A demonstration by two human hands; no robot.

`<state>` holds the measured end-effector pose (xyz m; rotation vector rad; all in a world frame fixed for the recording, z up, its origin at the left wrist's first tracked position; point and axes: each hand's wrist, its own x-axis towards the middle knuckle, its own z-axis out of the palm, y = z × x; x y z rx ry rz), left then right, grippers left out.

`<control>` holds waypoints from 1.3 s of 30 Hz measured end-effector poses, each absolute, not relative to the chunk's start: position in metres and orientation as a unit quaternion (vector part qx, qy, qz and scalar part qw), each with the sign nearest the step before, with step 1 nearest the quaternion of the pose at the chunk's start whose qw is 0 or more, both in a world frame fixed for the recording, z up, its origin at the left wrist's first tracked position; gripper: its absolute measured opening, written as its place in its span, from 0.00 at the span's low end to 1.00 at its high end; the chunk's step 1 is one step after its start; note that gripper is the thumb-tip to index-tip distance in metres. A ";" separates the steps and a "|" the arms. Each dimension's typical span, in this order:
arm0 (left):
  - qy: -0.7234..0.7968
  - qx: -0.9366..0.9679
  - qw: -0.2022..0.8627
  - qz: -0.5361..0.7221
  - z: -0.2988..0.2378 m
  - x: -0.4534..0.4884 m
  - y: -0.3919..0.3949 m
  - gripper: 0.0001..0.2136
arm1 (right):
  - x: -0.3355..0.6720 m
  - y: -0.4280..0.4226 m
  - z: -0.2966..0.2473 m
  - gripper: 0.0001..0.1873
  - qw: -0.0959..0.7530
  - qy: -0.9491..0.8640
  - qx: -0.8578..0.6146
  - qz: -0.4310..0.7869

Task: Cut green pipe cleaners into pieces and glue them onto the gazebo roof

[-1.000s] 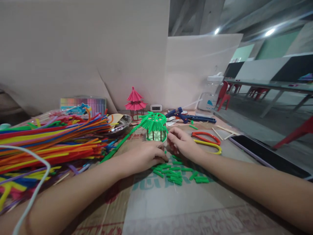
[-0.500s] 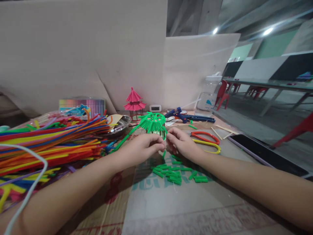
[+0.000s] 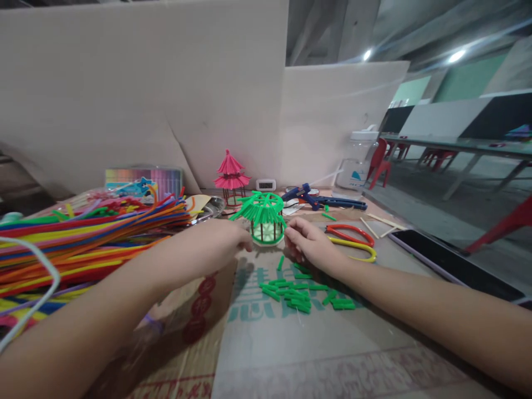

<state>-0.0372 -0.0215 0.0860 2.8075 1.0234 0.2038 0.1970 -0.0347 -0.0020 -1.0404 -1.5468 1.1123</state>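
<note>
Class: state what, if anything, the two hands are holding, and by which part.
The left hand and right hand flank the green model pavilion at its lower body, fingertips against its sides; a firm grip cannot be told.

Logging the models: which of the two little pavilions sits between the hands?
The green pavilion, between the left hand and right hand; the pink pavilion stands farther back, untouched.

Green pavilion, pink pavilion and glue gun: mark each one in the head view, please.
green pavilion [image 3: 261, 208], head view, on its fringed roof.
pink pavilion [image 3: 231, 179], head view, on the lower roof tier.
glue gun [image 3: 306, 196], head view, on the blue body.
</note>
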 end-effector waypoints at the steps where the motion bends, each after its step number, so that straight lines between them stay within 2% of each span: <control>1: 0.336 0.939 0.064 0.030 0.084 -0.028 -0.025 0.13 | 0.197 -0.035 -0.002 0.13 0.467 -0.630 -0.425 0.452; 3: 0.323 0.945 0.054 0.005 0.078 -0.009 -0.032 0.13 | 0.196 -0.035 -0.001 0.13 0.464 -0.631 -0.430 0.448; 8: 0.275 0.959 0.028 0.056 0.061 0.005 -0.034 0.11 | 0.198 -0.036 0.000 0.13 0.471 -0.633 -0.435 0.434; 13: 0.431 0.902 -0.029 0.004 0.055 -0.015 -0.021 0.13 | 0.200 -0.036 0.004 0.14 0.534 -0.624 -0.443 0.360; 16: 0.510 0.858 -0.057 -0.027 0.048 -0.024 -0.010 0.13 | 0.201 -0.035 0.004 0.15 0.546 -0.616 -0.429 0.372; 19: 0.519 0.854 -0.029 0.023 0.043 -0.028 0.003 0.14 | 0.201 -0.034 0.002 0.15 0.553 -0.612 -0.416 0.385; 25: 0.428 0.871 0.094 0.223 0.036 -0.026 0.021 0.18 | 0.200 -0.035 0.002 0.14 0.564 -0.618 -0.394 0.381; 29: 0.376 0.859 0.137 0.320 0.022 -0.020 0.026 0.21 | 0.200 -0.036 0.000 0.14 0.555 -0.631 -0.410 0.353; 34: 0.333 0.844 0.179 0.382 0.005 -0.014 0.029 0.23 | 0.198 -0.040 -0.004 0.13 0.530 -0.661 -0.427 0.317; 39: 0.323 0.826 0.257 0.383 0.002 -0.009 0.029 0.22 | 0.197 -0.042 -0.003 0.12 0.514 -0.673 -0.438 0.302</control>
